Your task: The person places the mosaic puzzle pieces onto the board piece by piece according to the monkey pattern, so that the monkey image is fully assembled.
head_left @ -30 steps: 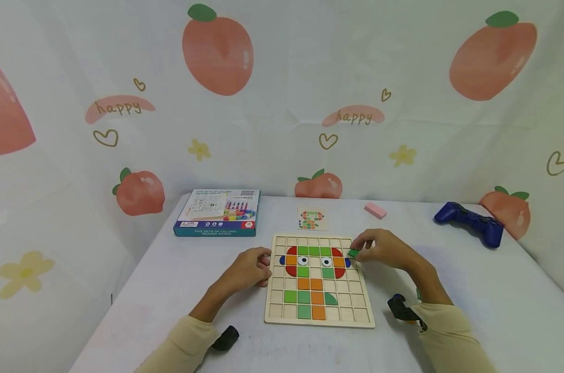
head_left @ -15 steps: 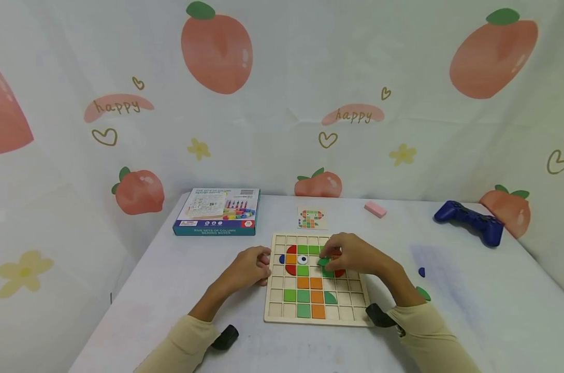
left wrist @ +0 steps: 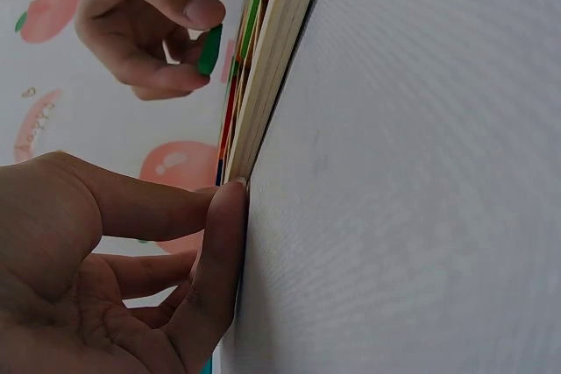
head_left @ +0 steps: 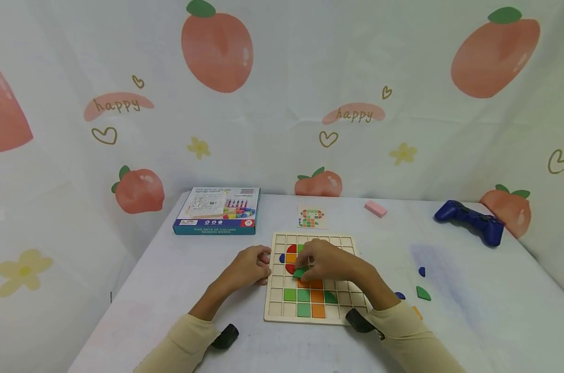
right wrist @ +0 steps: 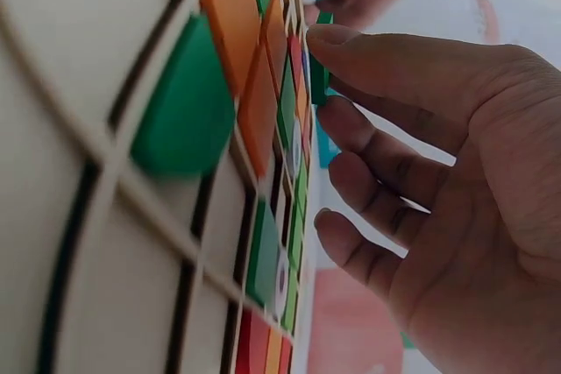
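Note:
The wooden grid board lies on the table, with red, orange, green and blue pieces set in its squares. At its left edge my left hand holds the side; in the left wrist view, thumb and finger meet right at the rim. My right hand pinches a green quarter-round tile over the left part of the board, fingers pointing left. That tile stands on edge between thumb and finger in the left wrist view. Much of the upper pattern is hidden behind the right hand.
Behind the board lies a pattern card. A boxed bead set is at back left, a pink block and blue game controller at back right. Loose pieces, including a green quarter-round, lie near the right sleeve.
My right hand has moved left from the board's right edge, carrying the green tile across it. More loose pieces on the right now show. The left hand has stayed in place.

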{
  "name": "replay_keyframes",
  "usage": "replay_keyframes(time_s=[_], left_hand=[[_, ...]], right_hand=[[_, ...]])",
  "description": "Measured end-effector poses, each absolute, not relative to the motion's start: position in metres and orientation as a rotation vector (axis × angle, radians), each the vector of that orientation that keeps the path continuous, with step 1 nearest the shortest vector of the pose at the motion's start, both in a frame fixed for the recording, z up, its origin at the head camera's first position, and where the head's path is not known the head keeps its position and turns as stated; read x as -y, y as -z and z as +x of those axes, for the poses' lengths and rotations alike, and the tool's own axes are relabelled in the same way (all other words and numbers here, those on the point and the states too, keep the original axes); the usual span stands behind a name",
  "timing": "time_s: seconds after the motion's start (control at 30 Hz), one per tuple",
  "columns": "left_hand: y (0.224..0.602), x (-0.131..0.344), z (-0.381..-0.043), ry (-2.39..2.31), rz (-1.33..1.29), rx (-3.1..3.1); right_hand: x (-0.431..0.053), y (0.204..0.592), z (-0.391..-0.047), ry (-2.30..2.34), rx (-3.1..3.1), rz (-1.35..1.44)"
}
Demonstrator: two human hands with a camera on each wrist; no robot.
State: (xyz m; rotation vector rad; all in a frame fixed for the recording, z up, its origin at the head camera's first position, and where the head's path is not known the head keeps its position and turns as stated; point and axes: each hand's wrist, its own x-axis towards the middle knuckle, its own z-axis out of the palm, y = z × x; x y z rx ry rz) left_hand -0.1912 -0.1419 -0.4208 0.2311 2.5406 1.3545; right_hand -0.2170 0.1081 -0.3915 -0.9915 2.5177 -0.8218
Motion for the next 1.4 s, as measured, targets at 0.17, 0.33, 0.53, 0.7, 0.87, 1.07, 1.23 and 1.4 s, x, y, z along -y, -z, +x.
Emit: replay_keyframes(time_s=[0.17,0.33,0.53,0.7,0.87,1.07,1.23,1.4], left_hand=[[0.421,0.142,-0.192,-1.351,0.242,-2.545],[0.421,0.142,-0.193,-1.35,0.237,-2.541],[0.42,0.142,-0.193,-1.359,0.233,-2.532],[0.419,0.142,-0.192,-1.352,0.244,-2.539],[0.42,0.142,-0.193,-1.343,0.244,-2.543],[0.421,0.142,-0.192,-1.345,0.242,-2.542],[0.42,0.141,-0.192,-1.35,0.243,-2.542],[0.421,0.141,-0.192,-1.358,0.23,-2.544]], right_hand=[[-0.097,0.393,-0.214,0.805,-2.49,-0.99],[-0.091,0.396,-0.212,0.791,-2.477,-0.983],[-0.089,0.398,-0.212,0.766,-2.49,-1.009],[-0.088,0.398,-0.211,0.759,-2.477,-1.033],[-0.089,0.399,-0.211,0.744,-2.475,-1.032],[-0.092,0.396,-0.207,0.766,-2.472,-1.03],[-0.102,0.392,-0.203,0.831,-2.477,-0.972],[-0.124,0.387,-0.198,0.863,-2.526,-0.932]])
